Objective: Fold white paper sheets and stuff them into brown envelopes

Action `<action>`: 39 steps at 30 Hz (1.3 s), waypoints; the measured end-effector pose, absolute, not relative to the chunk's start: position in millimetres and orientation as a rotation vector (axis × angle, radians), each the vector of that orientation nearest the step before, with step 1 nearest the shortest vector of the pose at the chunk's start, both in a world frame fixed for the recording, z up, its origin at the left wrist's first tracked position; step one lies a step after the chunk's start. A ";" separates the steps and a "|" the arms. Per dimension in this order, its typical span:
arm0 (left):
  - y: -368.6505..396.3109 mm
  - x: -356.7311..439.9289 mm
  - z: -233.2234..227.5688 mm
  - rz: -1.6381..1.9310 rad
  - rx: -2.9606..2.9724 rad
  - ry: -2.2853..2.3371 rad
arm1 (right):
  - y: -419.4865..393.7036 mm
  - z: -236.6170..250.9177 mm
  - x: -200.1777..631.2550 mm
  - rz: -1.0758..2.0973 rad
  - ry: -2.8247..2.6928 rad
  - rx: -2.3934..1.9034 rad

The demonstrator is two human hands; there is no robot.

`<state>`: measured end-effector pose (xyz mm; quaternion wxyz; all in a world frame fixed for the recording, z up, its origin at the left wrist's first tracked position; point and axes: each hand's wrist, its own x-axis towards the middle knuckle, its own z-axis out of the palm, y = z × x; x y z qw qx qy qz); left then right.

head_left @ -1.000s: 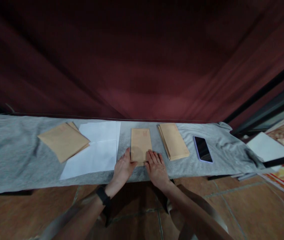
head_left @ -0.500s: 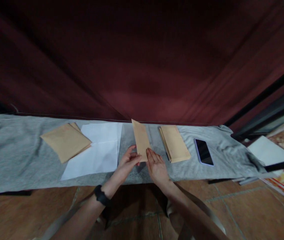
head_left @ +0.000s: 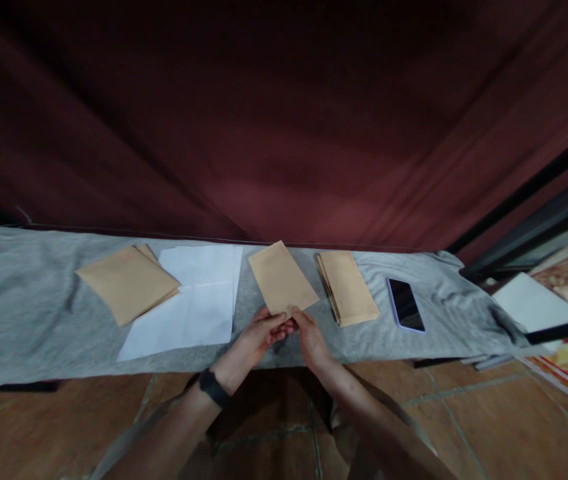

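While both hands pinch its near edge, left hand (head_left: 259,333) and right hand (head_left: 309,337) hold the brown envelope (head_left: 283,278) tilted above the grey cloth (head_left: 24,313), between white paper sheets (head_left: 191,300) and an envelope stack (head_left: 348,285).

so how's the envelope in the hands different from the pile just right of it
The held envelope is a single one, lifted at its near edge by the left hand and right hand; the right stack is several lying flat on the grey cloth, untouched. The held envelope sits askew; the right stack lies straighter. Both are tan and alike in size.
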<state>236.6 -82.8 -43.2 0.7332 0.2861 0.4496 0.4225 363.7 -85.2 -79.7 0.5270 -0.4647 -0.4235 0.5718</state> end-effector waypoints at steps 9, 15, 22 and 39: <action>-72.2 214.4 -58.2 0.794 0.890 1.246 | -57.1 -99.5 409.4 0.809 -1.296 -1.444; -72.7 214.5 -63.2 0.709 0.957 1.296 | -84.1 -93.5 394.1 0.314 -2.163 -1.395; -70.0 191.1 -46.2 0.520 1.521 1.809 | -97.2 -91.1 391.5 0.038 -2.398 -1.420; -16.3 216.9 -81.3 0.304 2.524 1.614 | -93.7 -94.2 383.7 0.132 -2.359 -1.465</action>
